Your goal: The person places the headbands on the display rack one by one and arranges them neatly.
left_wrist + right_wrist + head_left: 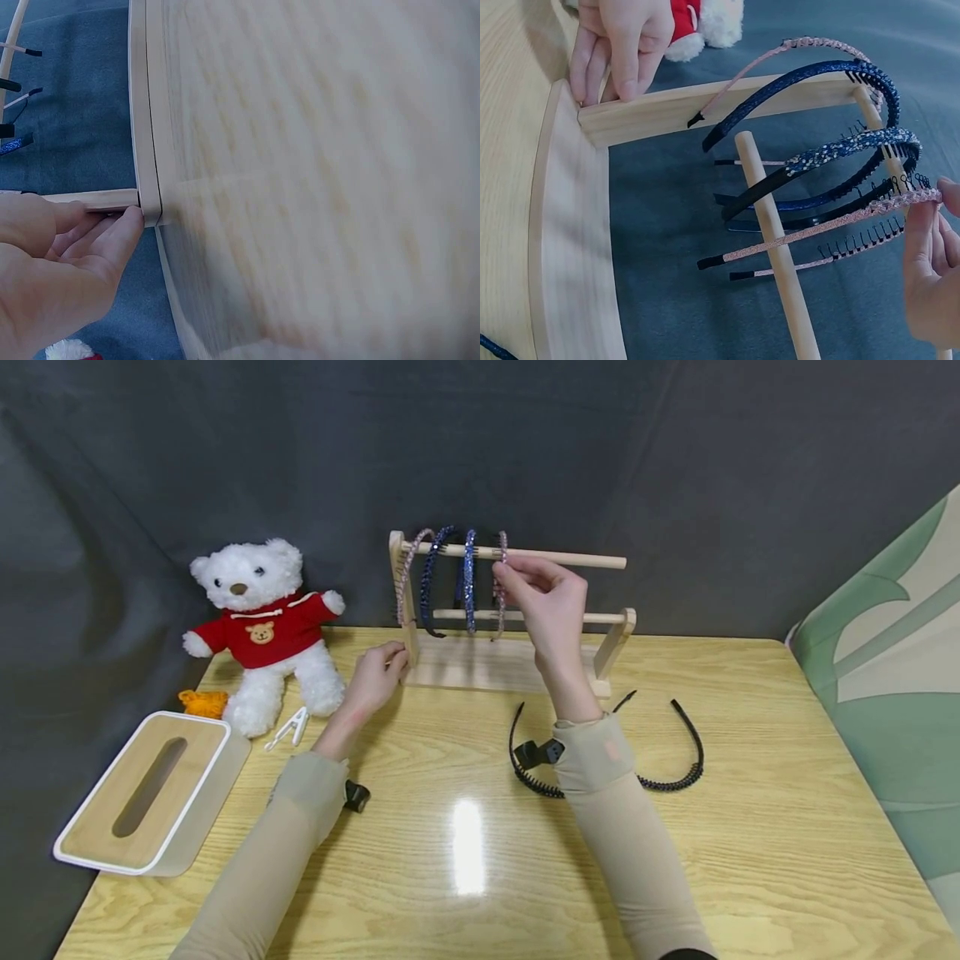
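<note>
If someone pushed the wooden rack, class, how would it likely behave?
The rack would probably slide rather than roll, given its flat base board. The lighter blue headband might swing, since it hangs over the upper rod.

Pink headband [810, 229]; blue headband [847, 146], silver-speckled; pale wood rack [480, 664]
teddy bear [258, 557] white, sweater [273, 645] red; tabletop [420, 760] yellowish, wood-grained; backdrop [480, 443] dark; sleeves [255, 868] beige
</note>
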`<state>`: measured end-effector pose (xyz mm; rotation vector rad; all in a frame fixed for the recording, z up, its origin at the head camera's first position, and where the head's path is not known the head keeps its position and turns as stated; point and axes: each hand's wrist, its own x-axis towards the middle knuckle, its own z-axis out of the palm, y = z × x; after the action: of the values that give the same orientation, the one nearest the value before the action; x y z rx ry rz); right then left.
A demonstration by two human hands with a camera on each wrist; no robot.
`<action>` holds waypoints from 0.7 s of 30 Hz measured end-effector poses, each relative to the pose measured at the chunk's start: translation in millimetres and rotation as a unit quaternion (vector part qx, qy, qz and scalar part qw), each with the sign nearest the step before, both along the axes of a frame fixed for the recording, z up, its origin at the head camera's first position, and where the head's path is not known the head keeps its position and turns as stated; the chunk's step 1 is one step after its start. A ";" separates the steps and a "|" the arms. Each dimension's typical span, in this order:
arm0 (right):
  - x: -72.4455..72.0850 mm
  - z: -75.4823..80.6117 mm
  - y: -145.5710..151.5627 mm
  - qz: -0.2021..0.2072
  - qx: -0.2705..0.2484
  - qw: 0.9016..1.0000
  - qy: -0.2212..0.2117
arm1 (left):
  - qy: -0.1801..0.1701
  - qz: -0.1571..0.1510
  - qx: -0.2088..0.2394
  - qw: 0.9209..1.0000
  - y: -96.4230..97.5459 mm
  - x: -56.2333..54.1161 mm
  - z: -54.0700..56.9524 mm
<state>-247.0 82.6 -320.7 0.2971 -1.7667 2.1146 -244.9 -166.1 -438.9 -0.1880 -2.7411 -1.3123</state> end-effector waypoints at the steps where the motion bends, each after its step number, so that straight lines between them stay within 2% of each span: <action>1: -0.1 -0.6 0.2 -0.001 0.003 1.000 0.001 | 0.001 -0.001 0.000 1.000 -0.1 0.1 -0.2; 21: -2.3 -5.1 4.8 0.010 0.000 1.000 -0.004 | -0.011 -0.006 0.017 1.000 0.8 2.0 1.6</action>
<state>-249.3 87.4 -325.8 0.3076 -1.7756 2.1320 -242.8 -165.3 -437.4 -0.1899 -2.7379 -1.3698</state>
